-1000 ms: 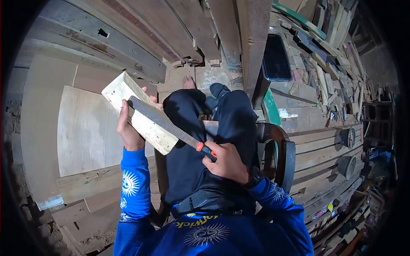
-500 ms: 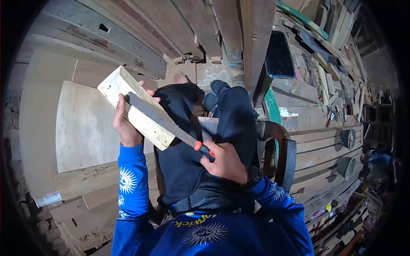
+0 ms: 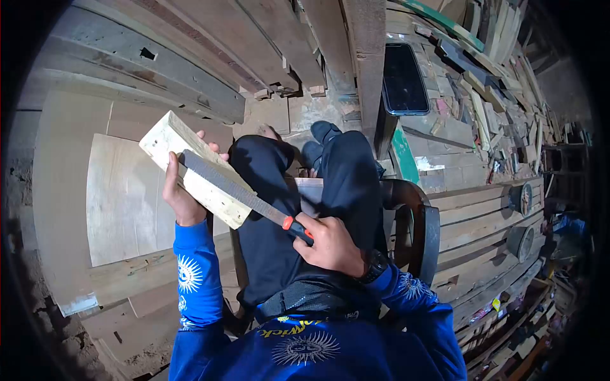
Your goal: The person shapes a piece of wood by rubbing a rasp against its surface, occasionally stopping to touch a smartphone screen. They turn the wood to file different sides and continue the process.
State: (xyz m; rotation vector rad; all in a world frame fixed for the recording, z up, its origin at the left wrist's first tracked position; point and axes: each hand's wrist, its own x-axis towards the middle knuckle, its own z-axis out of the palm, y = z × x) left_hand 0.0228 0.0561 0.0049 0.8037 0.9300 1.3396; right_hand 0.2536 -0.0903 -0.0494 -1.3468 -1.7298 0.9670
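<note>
A pale wooden block is tilted over my lap, and my left hand grips it from underneath, thumb along the near side and fingertips showing past the far edge. Across its upper face lies a grey rasp with a red and black handle. My right hand is wrapped round that handle. The rasp's flat blade runs diagonally from the handle up to near my left thumb.
Upright planks stand in front of my feet. A phone rests at a post's right side, by a heap of wood offcuts. Pale boards lie at the left, a slatted wooden surface at the right.
The block, the rasp and both hands have shifted slightly left and down in the view. The surroundings have moved a little too, as the camera turned. Both grips stay the same.
</note>
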